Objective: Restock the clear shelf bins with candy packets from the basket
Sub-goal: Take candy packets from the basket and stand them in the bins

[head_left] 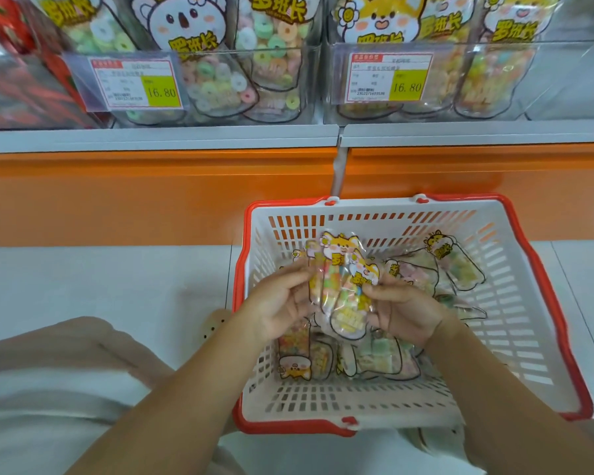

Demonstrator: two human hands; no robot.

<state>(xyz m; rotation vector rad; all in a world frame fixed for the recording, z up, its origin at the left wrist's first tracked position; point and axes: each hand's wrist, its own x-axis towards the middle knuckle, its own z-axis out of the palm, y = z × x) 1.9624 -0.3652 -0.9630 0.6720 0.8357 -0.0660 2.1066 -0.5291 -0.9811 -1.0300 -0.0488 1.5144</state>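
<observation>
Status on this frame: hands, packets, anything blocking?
Left hand, right hand both gripping clear fox-printed candy packets over white slotted red-rimmed basket. Loose packets lying inside. Clear plastic shelf bins above, nothing blocking.

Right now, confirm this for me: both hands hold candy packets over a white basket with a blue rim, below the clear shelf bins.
Not quite: the rim of the basket is red, not blue, as the head view shows. The rest stands: the left hand and right hand hold candy packets over the white basket, below the clear shelf bins.
</observation>
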